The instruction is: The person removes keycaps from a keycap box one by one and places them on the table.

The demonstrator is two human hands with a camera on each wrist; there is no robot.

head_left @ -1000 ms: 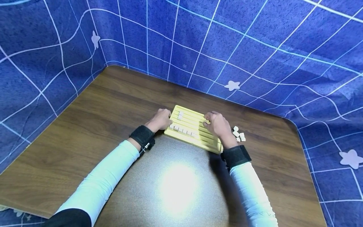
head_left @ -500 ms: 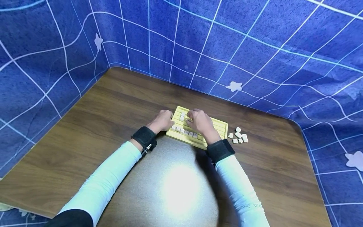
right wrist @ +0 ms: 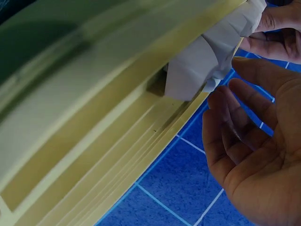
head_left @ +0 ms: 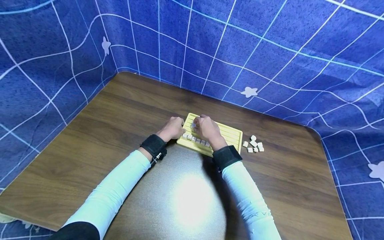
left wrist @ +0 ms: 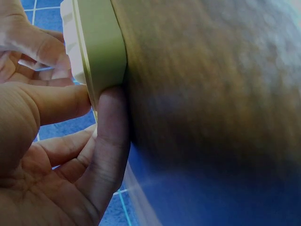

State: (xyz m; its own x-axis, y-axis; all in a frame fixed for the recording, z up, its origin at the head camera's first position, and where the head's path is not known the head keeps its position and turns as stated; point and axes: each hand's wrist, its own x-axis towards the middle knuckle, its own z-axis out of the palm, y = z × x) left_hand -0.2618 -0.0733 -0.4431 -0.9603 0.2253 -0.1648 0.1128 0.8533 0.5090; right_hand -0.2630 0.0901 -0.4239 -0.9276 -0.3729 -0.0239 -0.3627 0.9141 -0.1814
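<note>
A yellow ridged rack lies on the table, with a row of small white tiles along its near-left part. My left hand grips the rack's left end, thumb above and forefinger beneath, as the left wrist view shows. Over the rack's far-left part, my right hand has its thumb and fingertips curled round a white tile, partly hidden by the hand. The right wrist view shows the fingers right at the tiles' edge.
Several loose white tiles lie in a small cluster on the table just right of the rack. The brown wooden table is backed by a blue patterned cloth at its far and side edges.
My right hand has moved left across the rack, from its right part to the far-left tiles. The loose tiles at right have come into fuller view. My left hand keeps its grip.
</note>
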